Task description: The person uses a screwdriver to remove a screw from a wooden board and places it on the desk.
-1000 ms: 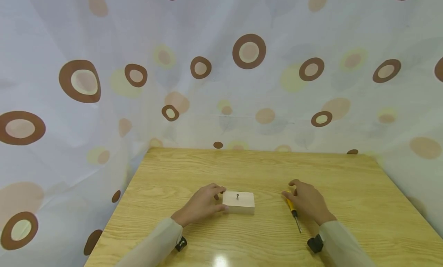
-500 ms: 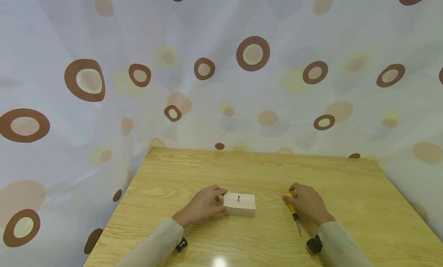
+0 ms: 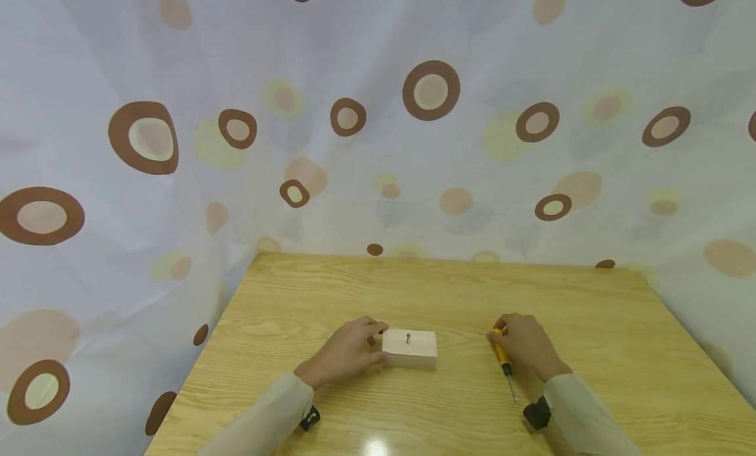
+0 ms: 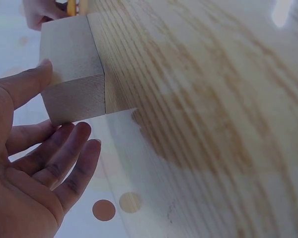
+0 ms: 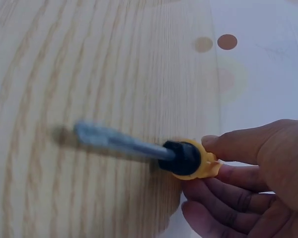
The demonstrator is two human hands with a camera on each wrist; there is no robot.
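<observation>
A pale wooden block (image 3: 409, 359) lies on the table in the head view, with a screw (image 3: 408, 338) standing up from its top. My left hand (image 3: 347, 352) holds the block's left end, thumb on the near side and index finger on the far side; the left wrist view shows the other fingers off the block (image 4: 72, 69). To the right, my right hand (image 3: 527, 344) pinches the yellow handle of a screwdriver (image 3: 503, 357) between thumb and fingers. In the right wrist view the screwdriver's metal shaft (image 5: 124, 143) points away from the hand, low over the tabletop.
The wood-grain table (image 3: 449, 292) reaches back to a white curtain (image 3: 366, 154) printed with brown and yellow spots. This curtain also hangs along the left and right sides. A dark strap-on device (image 3: 537, 414) sits at the right wrist, another (image 3: 310, 417) at the left.
The right thumb and fingers have closed in on the screwdriver's handle, and more of the yellow handle shows. The left hand stays on the block. The head view has shifted slightly.
</observation>
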